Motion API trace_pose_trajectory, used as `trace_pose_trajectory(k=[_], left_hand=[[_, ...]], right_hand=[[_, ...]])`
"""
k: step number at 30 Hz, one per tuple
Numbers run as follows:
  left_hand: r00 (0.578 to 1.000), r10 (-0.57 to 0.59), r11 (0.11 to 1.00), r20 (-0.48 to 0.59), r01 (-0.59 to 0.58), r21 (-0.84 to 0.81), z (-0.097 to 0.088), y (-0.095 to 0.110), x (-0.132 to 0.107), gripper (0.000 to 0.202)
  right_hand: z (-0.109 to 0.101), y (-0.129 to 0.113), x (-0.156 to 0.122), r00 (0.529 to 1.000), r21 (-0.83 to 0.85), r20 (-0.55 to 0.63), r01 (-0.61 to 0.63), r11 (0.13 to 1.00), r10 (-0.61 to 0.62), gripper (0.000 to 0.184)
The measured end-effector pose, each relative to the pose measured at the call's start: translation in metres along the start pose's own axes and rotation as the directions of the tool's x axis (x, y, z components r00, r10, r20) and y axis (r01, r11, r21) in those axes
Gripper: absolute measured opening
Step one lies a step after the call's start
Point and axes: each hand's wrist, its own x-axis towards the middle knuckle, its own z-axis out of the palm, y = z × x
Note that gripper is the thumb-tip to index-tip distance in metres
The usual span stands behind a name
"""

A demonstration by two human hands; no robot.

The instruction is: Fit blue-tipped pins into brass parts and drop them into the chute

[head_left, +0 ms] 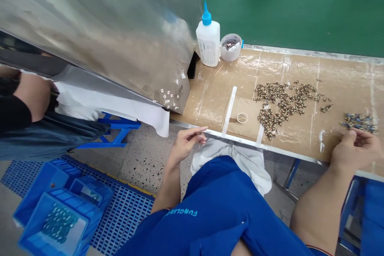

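My left hand (187, 141) hovers at the table's front edge, thumb and fingers pinched on a thin small piece I cannot make out. My right hand (355, 148) rests on the table at the right, fingers curled, just below a small heap of bluish metal parts (358, 122). A wide pile of small brass-coloured parts (282, 102) lies on the brown cardboard tabletop (210, 96) between the hands. A small ring (242, 117) lies by the pile, next to a white strip (229, 110).
A white glue bottle with a blue tip (208, 42) and a small plastic cup (231, 47) stand at the back. A large metal panel (105, 28) rises at the left. Another person's arm (27, 100) shows far left. Blue bins (60, 212) sit on the floor.
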Motion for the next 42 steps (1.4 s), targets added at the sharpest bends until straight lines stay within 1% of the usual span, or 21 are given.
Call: trace_pose_trajectory(k=[1, 3, 5, 6, 7, 8, 9, 10, 11, 12, 13, 16, 20, 22, 24, 27, 29, 32, 34, 38, 42], left_hand=[[0.998, -0.031, 0.998, 0.052, 0.033, -0.048, 0.009, -0.005, 0.01, 0.029], [0.987, -0.076, 0.99, 0.143, 0.092, -0.109, 0.025, -0.014, 0.029, 0.03], [0.975, -0.094, 0.985, 0.201, 0.12, -0.124, 0.04, -0.021, 0.045, 0.024], [0.971, -0.089, 0.986, 0.221, 0.117, -0.117, 0.047, -0.023, 0.051, 0.022], [0.969, -0.074, 0.99, 0.237, 0.101, -0.102, 0.054, -0.025, 0.057, 0.021], [0.968, -0.049, 0.994, 0.247, 0.071, -0.079, 0.06, -0.027, 0.062, 0.021], [0.967, -0.014, 0.998, 0.255, 0.027, -0.048, 0.065, -0.028, 0.066, 0.021], [0.964, 0.029, 1.0, 0.264, -0.027, -0.011, 0.069, -0.029, 0.069, 0.022], [0.96, 0.072, 0.996, 0.271, -0.083, 0.029, 0.072, -0.03, 0.072, 0.022], [0.955, 0.11, 0.989, 0.277, -0.133, 0.065, 0.074, -0.031, 0.075, 0.022], [0.95, 0.139, 0.981, 0.28, -0.172, 0.094, 0.075, -0.032, 0.077, 0.022], [0.945, 0.165, 0.97, 0.284, -0.207, 0.125, 0.075, -0.035, 0.082, 0.023], [0.947, 0.15, 0.97, 0.284, -0.197, 0.144, 0.072, -0.038, 0.084, 0.022], [0.95, 0.146, 0.97, 0.276, -0.192, 0.149, 0.072, -0.038, 0.084, 0.021], [0.951, 0.151, 0.969, 0.27, -0.197, 0.15, 0.072, -0.037, 0.084, 0.02], [0.95, 0.157, 0.967, 0.272, -0.204, 0.154, 0.072, -0.037, 0.084, 0.02], [0.951, 0.147, 0.968, 0.273, -0.195, 0.156, 0.072, -0.036, 0.084, 0.022], [0.953, 0.133, 0.971, 0.271, -0.18, 0.155, 0.072, -0.036, 0.083, 0.024], [0.954, 0.136, 0.971, 0.267, -0.182, 0.157, 0.072, -0.037, 0.083, 0.024], [0.956, 0.14, 0.973, 0.257, -0.181, 0.143, 0.072, -0.037, 0.082, 0.022], [0.965, 0.114, 0.981, 0.236, -0.146, 0.124, 0.072, -0.038, 0.08, 0.024]], right_hand=[[-0.001, -0.001, -0.001, 1.0, 0.01, -0.029, -0.012, 1.0, 0.012, 0.014], [-0.002, -0.005, -0.01, 0.989, 0.07, -0.14, -0.036, 0.997, 0.045, 0.011], [-0.005, -0.015, -0.032, 0.98, 0.16, -0.2, 0.023, 0.987, 0.01, 0.005], [-0.005, -0.022, -0.048, 0.982, 0.201, -0.185, 0.079, 0.976, -0.042, 0.008], [-0.005, -0.03, -0.066, 0.987, 0.234, -0.116, 0.134, 0.963, -0.109, 0.013], [-0.003, -0.039, -0.086, 0.985, 0.265, -0.02, 0.172, 0.949, -0.174, 0.018], [0.0, -0.048, -0.105, 0.965, 0.301, 0.095, 0.207, 0.931, -0.246, 0.021], [0.004, -0.058, -0.122, 0.897, 0.344, 0.284, 0.234, 0.909, -0.338, 0.023], [0.009, -0.066, -0.136, 0.809, 0.393, 0.413, 0.256, 0.883, -0.418, 0.027], [0.015, -0.074, -0.146, 0.76, 0.425, 0.471, 0.249, 0.87, -0.447, 0.031], [0.022, -0.079, -0.152, 0.736, 0.445, 0.509, 0.221, 0.868, -0.447, 0.034], [0.04, -0.086, -0.155, 0.718, 0.478, 0.557, 0.133, 0.868, -0.417, 0.037], [0.055, -0.085, -0.155, 0.644, 0.527, 0.626, 0.068, 0.847, -0.441, 0.025], [0.059, -0.087, -0.159, 0.645, 0.537, 0.618, 0.073, 0.841, -0.45, 0.018], [0.061, -0.09, -0.161, 0.667, 0.542, 0.58, 0.112, 0.833, -0.468, 0.009], [0.062, -0.093, -0.159, 0.686, 0.549, 0.536, 0.159, 0.82, -0.492, 0.009], [0.061, -0.092, -0.155, 0.677, 0.556, 0.549, 0.141, 0.819, -0.49, 0.007], [0.06, -0.089, -0.15, 0.634, 0.57, 0.586, 0.119, 0.813, -0.504, 0.009], [0.06, -0.087, -0.147, 0.612, 0.574, 0.578, 0.165, 0.802, -0.54, 0.011], [0.065, -0.092, -0.148, 0.594, 0.54, 0.513, 0.338, 0.771, -0.62, 0.013], [0.072, -0.107, -0.144, 0.536, 0.448, 0.492, 0.519, 0.728, -0.686, 0.016]])
